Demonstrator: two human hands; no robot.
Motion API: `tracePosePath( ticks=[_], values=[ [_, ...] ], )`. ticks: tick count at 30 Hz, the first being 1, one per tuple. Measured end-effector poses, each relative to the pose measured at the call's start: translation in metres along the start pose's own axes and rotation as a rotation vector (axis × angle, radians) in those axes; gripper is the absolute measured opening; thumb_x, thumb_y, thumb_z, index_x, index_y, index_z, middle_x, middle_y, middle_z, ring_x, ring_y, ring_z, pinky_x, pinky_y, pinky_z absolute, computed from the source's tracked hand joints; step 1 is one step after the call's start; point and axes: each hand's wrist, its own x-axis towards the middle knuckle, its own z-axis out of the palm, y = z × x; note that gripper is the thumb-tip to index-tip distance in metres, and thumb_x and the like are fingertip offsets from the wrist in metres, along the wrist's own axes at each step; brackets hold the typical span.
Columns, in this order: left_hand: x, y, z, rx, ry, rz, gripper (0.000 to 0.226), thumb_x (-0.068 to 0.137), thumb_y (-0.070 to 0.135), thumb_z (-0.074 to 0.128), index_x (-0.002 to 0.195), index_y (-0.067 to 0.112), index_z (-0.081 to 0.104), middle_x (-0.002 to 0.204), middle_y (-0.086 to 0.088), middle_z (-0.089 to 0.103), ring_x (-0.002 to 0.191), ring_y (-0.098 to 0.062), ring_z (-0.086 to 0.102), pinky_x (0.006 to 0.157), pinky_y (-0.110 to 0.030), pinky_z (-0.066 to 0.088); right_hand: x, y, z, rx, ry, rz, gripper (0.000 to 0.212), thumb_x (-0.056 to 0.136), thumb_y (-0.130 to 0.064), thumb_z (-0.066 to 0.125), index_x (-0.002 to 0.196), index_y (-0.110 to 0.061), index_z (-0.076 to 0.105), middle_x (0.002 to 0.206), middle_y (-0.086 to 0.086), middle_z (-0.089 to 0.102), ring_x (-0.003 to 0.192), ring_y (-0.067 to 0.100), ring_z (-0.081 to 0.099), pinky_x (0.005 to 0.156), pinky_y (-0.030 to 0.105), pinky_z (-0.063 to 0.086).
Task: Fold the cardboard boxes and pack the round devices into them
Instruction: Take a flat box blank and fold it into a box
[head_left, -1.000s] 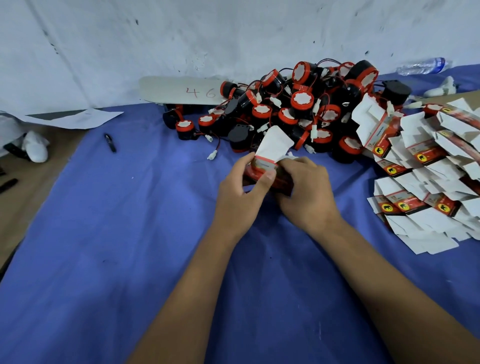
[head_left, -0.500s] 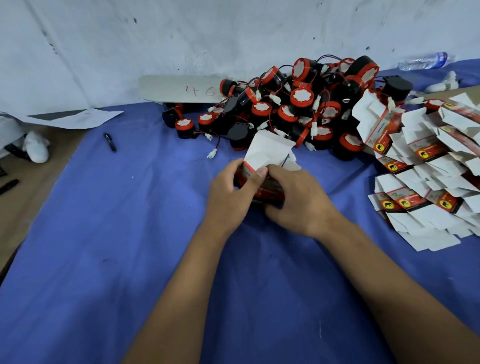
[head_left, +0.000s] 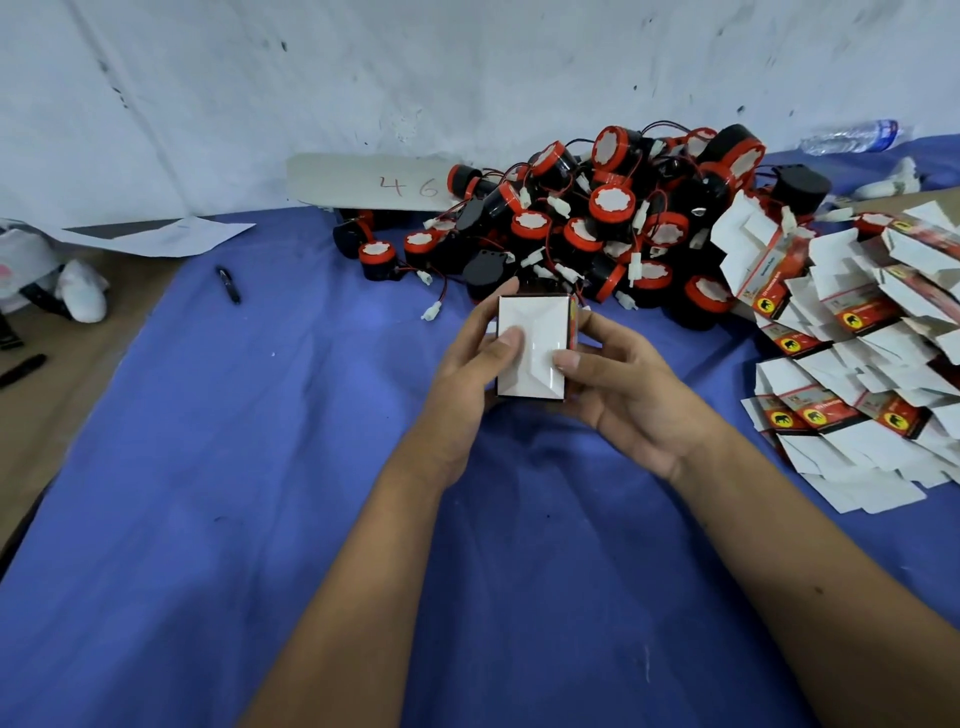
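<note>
A small cardboard box (head_left: 532, 347) is held up between both hands over the blue cloth, its white folded end flaps facing me. My left hand (head_left: 470, 384) grips its left side with the thumb pressing on the white flaps. My right hand (head_left: 626, 392) grips the right side, thumb on the flaps too. Behind the box lies a heap of round black-and-red devices (head_left: 597, 223) with wires and white plugs. Several flat unfolded red-and-white boxes (head_left: 852, 332) are spread at the right.
A blue cloth (head_left: 260, 493) covers the table, with bare brown surface at the left edge. A black pen (head_left: 228, 285) lies at the back left. A cardboard strip marked "46" (head_left: 374, 184) leans on the white wall. A plastic bottle (head_left: 852, 136) lies far right.
The box's open white flap has been folded down and shut. Both hands have turned the box so its closed white end faces me and lifted it slightly.
</note>
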Motion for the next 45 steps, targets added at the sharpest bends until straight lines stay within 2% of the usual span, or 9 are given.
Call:
tracePosePath(
  ticks=[10, 16, 23, 27, 31, 34, 37, 41, 45],
  values=[
    [-0.004, 0.001, 0.016, 0.083, 0.059, 0.082, 0.037, 0.094, 0.026, 0.056, 0.131, 0.029, 0.055, 0.127, -0.018, 0.065, 0.104, -0.020, 0.067, 0.083, -0.031, 0.057, 0.004, 0.009, 0.004, -0.132, 0.048, -0.114, 0.042, 0.087, -0.003, 0.062, 0.130, -0.005, 0.060, 0.120, 0.018, 0.072, 0.113, 0.037, 0.069, 0.094, 0.047, 0.059],
    [-0.002, -0.003, 0.017, 0.121, 0.136, 0.131, 0.025, 0.108, 0.013, 0.049, 0.131, 0.019, 0.057, 0.127, -0.014, 0.065, 0.108, -0.019, 0.066, 0.084, -0.029, 0.058, 0.006, 0.013, 0.000, -0.158, 0.048, -0.129, 0.046, 0.087, -0.004, 0.073, 0.131, -0.008, 0.062, 0.124, 0.025, 0.068, 0.116, 0.044, 0.066, 0.101, 0.060, 0.053],
    [-0.002, -0.009, 0.023, 0.311, 0.141, 0.125, 0.038, 0.112, 0.032, 0.034, 0.143, 0.021, 0.052, 0.136, -0.002, 0.063, 0.125, -0.016, 0.060, 0.104, -0.036, 0.052, 0.005, 0.011, -0.002, -0.234, 0.045, -0.155, 0.039, 0.083, -0.011, 0.079, 0.122, -0.014, 0.070, 0.113, 0.017, 0.074, 0.108, 0.037, 0.071, 0.091, 0.045, 0.060],
    [0.002, -0.005, 0.009, 0.371, 0.307, 0.125, 0.043, 0.095, 0.046, 0.048, 0.132, 0.028, 0.060, 0.128, 0.002, 0.065, 0.124, -0.015, 0.059, 0.108, -0.047, 0.048, 0.003, 0.011, -0.004, -1.323, 0.263, -0.383, 0.022, 0.079, -0.018, 0.078, 0.085, -0.022, 0.057, 0.072, -0.011, 0.056, 0.076, 0.026, 0.061, 0.067, 0.040, 0.048],
    [0.002, -0.011, 0.002, 0.599, 0.254, 0.106, 0.046, 0.094, 0.051, 0.063, 0.132, 0.025, 0.059, 0.119, 0.009, 0.067, 0.113, -0.007, 0.061, 0.094, -0.032, 0.053, 0.003, 0.013, 0.019, -1.812, 0.109, -0.273, 0.026, 0.090, -0.043, 0.060, 0.113, -0.031, 0.065, 0.099, -0.014, 0.069, 0.113, 0.020, 0.059, 0.116, 0.050, 0.026],
    [0.005, -0.014, -0.004, 0.629, 0.373, 0.058, 0.025, 0.104, 0.038, 0.058, 0.124, 0.024, 0.063, 0.102, 0.017, 0.068, 0.090, 0.005, 0.063, 0.078, -0.023, 0.054, 0.004, 0.020, 0.033, -1.982, 0.001, -0.220, 0.044, 0.095, -0.050, 0.043, 0.126, -0.027, 0.063, 0.107, -0.005, 0.073, 0.120, 0.021, 0.059, 0.123, 0.062, 0.007],
    [0.006, -0.015, -0.006, 0.666, 0.404, 0.084, 0.020, 0.106, 0.027, 0.051, 0.112, 0.020, 0.068, 0.091, 0.011, 0.070, 0.081, -0.002, 0.063, 0.068, -0.019, 0.047, 0.000, 0.021, 0.035, -1.954, -0.013, -0.241, 0.035, 0.096, -0.044, 0.046, 0.115, -0.021, 0.064, 0.105, -0.004, 0.072, 0.120, 0.022, 0.057, 0.122, 0.059, 0.017],
    [0.007, -0.018, -0.004, 0.713, 0.442, 0.126, 0.024, 0.097, 0.008, 0.053, 0.073, 0.010, 0.049, 0.065, 0.005, 0.050, 0.056, -0.004, 0.041, 0.051, -0.019, 0.031, -0.005, 0.019, 0.022, -1.625, 0.016, -0.704, 0.011, 0.085, -0.018, 0.070, 0.092, -0.010, 0.076, 0.108, 0.000, 0.076, 0.122, 0.026, 0.060, 0.111, 0.048, 0.038],
    [0.010, -0.017, -0.007, 0.778, 0.482, 0.148, 0.016, 0.090, 0.002, 0.046, 0.085, 0.015, 0.054, 0.074, 0.007, 0.053, 0.069, -0.013, 0.047, 0.056, -0.021, 0.033, -0.007, 0.010, 0.014, -1.075, 0.268, -0.990, 0.020, 0.092, -0.011, 0.059, 0.082, -0.007, 0.077, 0.100, 0.001, 0.076, 0.112, 0.024, 0.062, 0.097, 0.034, 0.048]
  ],
)
